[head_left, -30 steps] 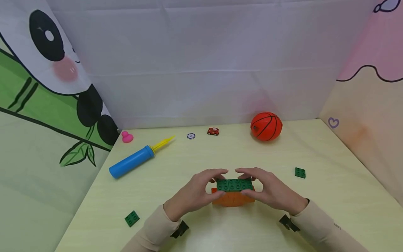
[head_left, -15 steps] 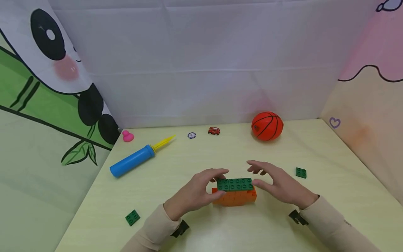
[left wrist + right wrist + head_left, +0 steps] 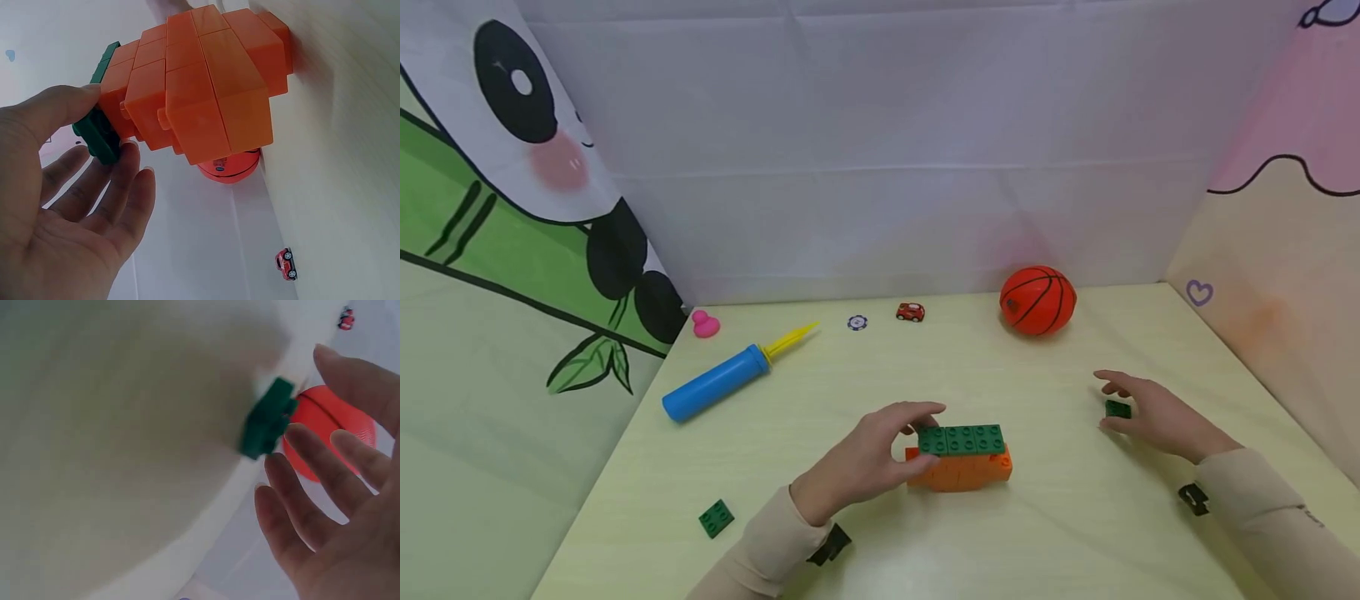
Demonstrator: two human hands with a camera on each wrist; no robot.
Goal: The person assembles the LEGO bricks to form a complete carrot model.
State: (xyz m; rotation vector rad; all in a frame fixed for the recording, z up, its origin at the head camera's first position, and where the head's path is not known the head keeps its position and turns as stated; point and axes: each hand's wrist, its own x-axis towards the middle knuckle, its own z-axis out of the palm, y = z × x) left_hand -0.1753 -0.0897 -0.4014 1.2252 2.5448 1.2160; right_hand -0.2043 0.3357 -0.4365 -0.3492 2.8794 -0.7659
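A stepped build of orange toy bricks stands near the front middle of the table, a row of green toy bricks on its top. My left hand pinches the left end of that green row; the left wrist view has the thumb on one side and a fingertip on the other. Over to the right, my right hand is spread around a loose green brick. In the right wrist view, the thumb stands well apart from the fingers, whose tips are close to the brick.
Another loose green brick lies front left. Behind it is a blue pump with a yellow nozzle. Along the back sit a pink piece, a poker chip, a red toy car and a small basketball.
My right hand has let go of the green row's right end and moved right to the loose green brick. The left hand has stayed in place on the build.
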